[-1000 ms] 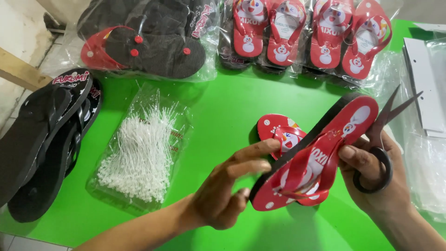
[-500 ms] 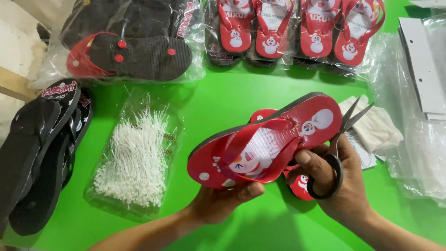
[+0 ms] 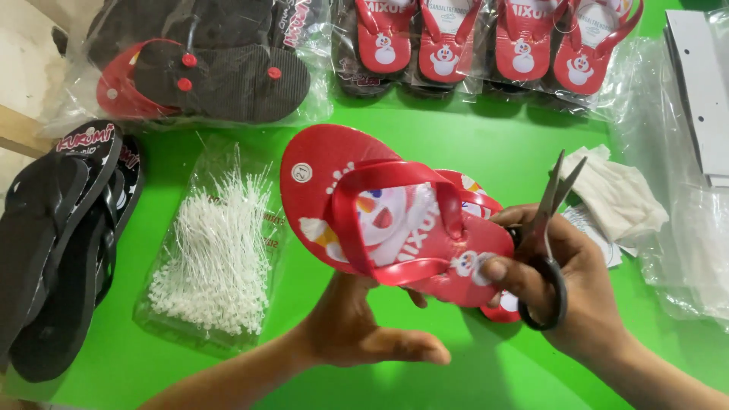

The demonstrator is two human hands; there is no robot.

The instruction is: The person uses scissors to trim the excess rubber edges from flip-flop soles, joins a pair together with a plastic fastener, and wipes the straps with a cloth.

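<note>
- The red flip-flop [image 3: 395, 220] is held up above the green table [image 3: 471, 137], sole facing the camera, strap side up; a second red sandal [image 3: 486, 199] sits tucked behind it, only partly visible
- The left hand [image 3: 357, 326] props the flip-flop from below; its fingers go up behind the sole and are hidden, its thumb lies free, so how tightly it grips I cannot tell
- The right hand [image 3: 562, 281] pinches the sandal's narrow end with thumb and forefinger while also carrying a pair of scissors [image 3: 547, 243], fingers through the dark loops, blades slightly parted and pointing up
- Judging by its look, the flip-flop is light foam; bendy, not fragile, its printed surface smooth and perhaps a little slick; the rim or the strap looks like the surest place to hold
- Nearby: a bag of white plastic fasteners [image 3: 216, 250] to the left; black sandals [image 3: 61, 243] at the table edge; packed red sandals [image 3: 486, 45] along the far side; crumpled white paper [image 3: 615, 193] at right
</note>
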